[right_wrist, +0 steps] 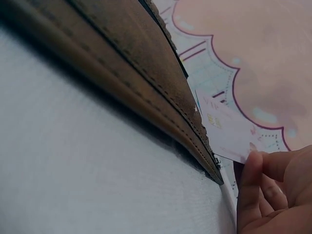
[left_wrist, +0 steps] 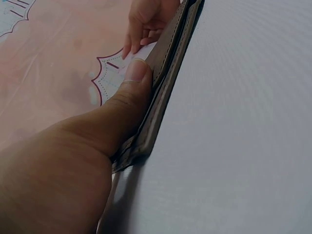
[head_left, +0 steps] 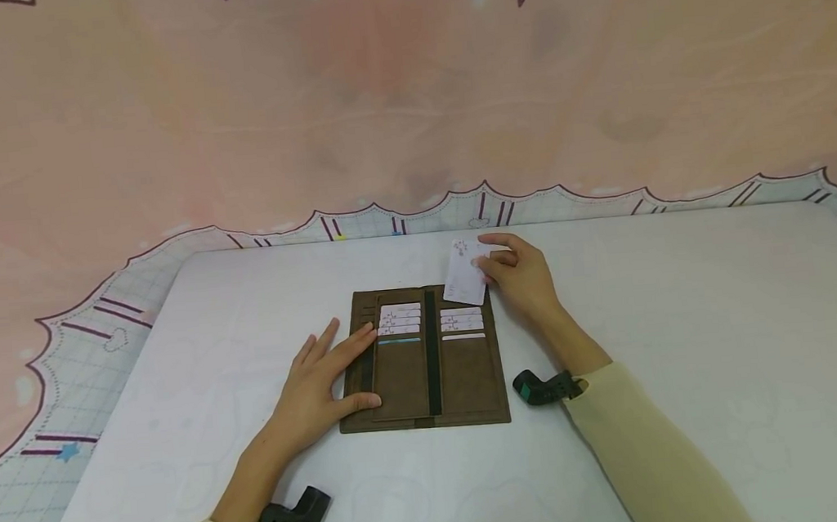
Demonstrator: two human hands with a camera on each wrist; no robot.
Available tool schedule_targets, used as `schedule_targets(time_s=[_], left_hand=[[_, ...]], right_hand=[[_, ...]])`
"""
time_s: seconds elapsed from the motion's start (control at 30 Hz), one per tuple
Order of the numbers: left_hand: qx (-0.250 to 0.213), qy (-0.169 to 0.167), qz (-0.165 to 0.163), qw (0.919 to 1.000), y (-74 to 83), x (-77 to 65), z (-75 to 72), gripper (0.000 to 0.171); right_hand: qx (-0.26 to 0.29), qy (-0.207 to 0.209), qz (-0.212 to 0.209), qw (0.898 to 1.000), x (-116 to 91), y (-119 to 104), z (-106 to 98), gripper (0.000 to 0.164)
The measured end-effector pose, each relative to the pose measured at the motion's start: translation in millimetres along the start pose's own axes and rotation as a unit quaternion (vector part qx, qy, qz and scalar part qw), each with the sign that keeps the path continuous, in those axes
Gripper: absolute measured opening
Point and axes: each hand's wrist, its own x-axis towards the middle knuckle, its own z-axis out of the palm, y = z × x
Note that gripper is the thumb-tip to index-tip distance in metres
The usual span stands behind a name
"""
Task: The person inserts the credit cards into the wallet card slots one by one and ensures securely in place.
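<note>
A brown wallet [head_left: 470, 380] lies opened out flat on the table, with a dark band down its middle. White cards stick out in rows from its left pocket [head_left: 399, 320] and right pocket [head_left: 462, 321]. My right hand [head_left: 521, 277] pinches a white card [head_left: 464, 272] by its right edge, tilted over the wallet's top right corner. In the right wrist view, pink lettering and a gold patch show on that card [right_wrist: 226, 124]. My left hand [head_left: 317, 384] rests spread on the wallet's left side, its thumb [left_wrist: 131, 87] lying on the cover.
The white table [head_left: 688, 313] stretches out on both sides of the wallet. Behind it hangs a peach cloth [head_left: 377, 108] with a scalloped, checked border. Each wrist wears a black camera, one on the left [head_left: 294, 516] and one on the right [head_left: 542, 388].
</note>
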Motion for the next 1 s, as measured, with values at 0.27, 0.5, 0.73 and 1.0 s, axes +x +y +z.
schedule_targets(time_s=[0.27, 0.5, 0.73, 1.0], left_hand=[[-0.002, 0.002, -0.001, 1.0000, 2.0, 0.4, -0.8, 0.085], [-0.001, -0.005, -0.008, 1.0000, 1.9, 0.3, -0.8, 0.086], [-0.001, -0.006, -0.008, 0.9999, 2.4, 0.1, -0.9, 0.086], [0.000, -0.005, -0.005, 1.0000, 1.8, 0.4, -0.6, 0.086]], right_hand=[[0.014, -0.015, 0.004, 1.000, -0.4, -3.0, -0.2, 0.032], [-0.017, -0.029, -0.001, 0.999, -1.7, -2.5, -0.2, 0.029], [-0.073, -0.045, -0.011, 0.996, -2.3, 0.8, 0.8, 0.030], [-0.116, -0.073, -0.031, 0.990, -1.4, -0.4, 1.6, 0.032]])
